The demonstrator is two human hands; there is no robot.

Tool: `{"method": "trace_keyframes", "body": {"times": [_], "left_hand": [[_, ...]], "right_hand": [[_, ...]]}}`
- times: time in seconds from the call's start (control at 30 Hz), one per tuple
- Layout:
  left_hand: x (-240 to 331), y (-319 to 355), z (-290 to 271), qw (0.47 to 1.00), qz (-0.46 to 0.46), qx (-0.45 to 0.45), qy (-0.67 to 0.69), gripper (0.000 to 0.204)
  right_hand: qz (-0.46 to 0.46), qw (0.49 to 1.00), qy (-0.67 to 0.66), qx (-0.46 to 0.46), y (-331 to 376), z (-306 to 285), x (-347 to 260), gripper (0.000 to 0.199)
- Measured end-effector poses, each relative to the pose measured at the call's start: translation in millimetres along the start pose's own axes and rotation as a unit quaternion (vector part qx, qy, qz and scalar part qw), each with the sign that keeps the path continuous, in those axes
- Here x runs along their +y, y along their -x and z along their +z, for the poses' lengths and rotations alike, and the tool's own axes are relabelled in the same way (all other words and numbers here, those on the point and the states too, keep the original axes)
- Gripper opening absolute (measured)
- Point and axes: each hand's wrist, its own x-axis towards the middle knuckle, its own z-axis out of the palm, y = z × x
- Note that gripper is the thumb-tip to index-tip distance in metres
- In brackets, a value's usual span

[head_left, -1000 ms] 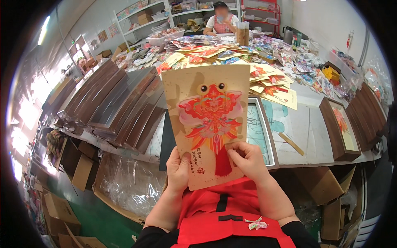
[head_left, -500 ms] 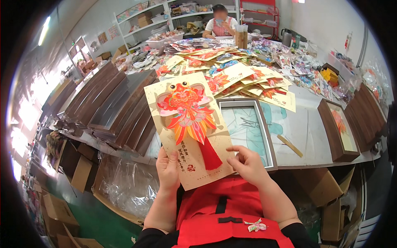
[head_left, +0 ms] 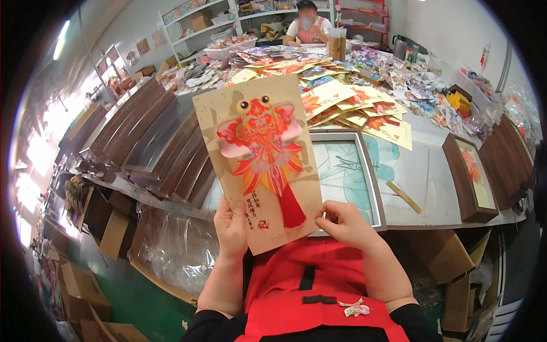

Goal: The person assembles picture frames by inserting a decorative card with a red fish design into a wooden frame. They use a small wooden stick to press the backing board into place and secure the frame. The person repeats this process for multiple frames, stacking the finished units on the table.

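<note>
A tan card [head_left: 222,114] bears a layered red and orange paper goldfish [head_left: 265,142] with bulging eyes and a red tassel [head_left: 292,210]. My left hand [head_left: 232,228] grips the card's lower left edge, thumb across its front. At the lower right edge is my right hand [head_left: 342,221], its thumb and index finger pinched together; whether they hold the card's edge is hard to make out. Behind the card, partly hidden, a dark brown frame [head_left: 373,191] with a white inner rim lies on the table over a greenish drawn surface.
Stacked brown frames [head_left: 154,137] line the table's left; more frames [head_left: 507,154] stand at the right beside a framed goldfish card [head_left: 470,176]. A flat wooden stick [head_left: 403,197] lies near the frame. Goldfish cards [head_left: 364,108] pile up behind. A person [head_left: 307,28] sits across the table.
The card has risen slightly and tipped more upright, with both hands still at its lower edges. My view has shifted a little.
</note>
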Motion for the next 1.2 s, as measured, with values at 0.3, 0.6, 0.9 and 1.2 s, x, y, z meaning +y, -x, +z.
{"method": "trace_keyframes", "body": {"times": [0.3, 0.6, 0.9, 1.2], "left_hand": [[0.4, -8.3, -12.0, 0.999, -0.015, -0.003, 0.039, 0.035], [-3.1, -13.0, -14.9, 0.995, -0.040, -0.007, 0.087, 0.034], [-36.9, -9.7, 14.4, 0.914, -0.261, -0.046, 0.306, 0.038], [-54.2, 16.2, 26.9, 0.884, -0.364, -0.131, 0.263, 0.042]], "right_hand": [[0.069, 0.996, 0.019, 0.061, 24.0, -13.1, 36.0, 0.012], [0.036, 0.984, -0.082, 0.155, 22.0, -8.2, 47.1, 0.013], [-0.040, 0.977, -0.204, 0.041, -16.9, 12.0, 29.8, 0.032], [0.027, 0.933, -0.356, -0.049, -46.9, 36.7, 24.4, 0.018]]}}
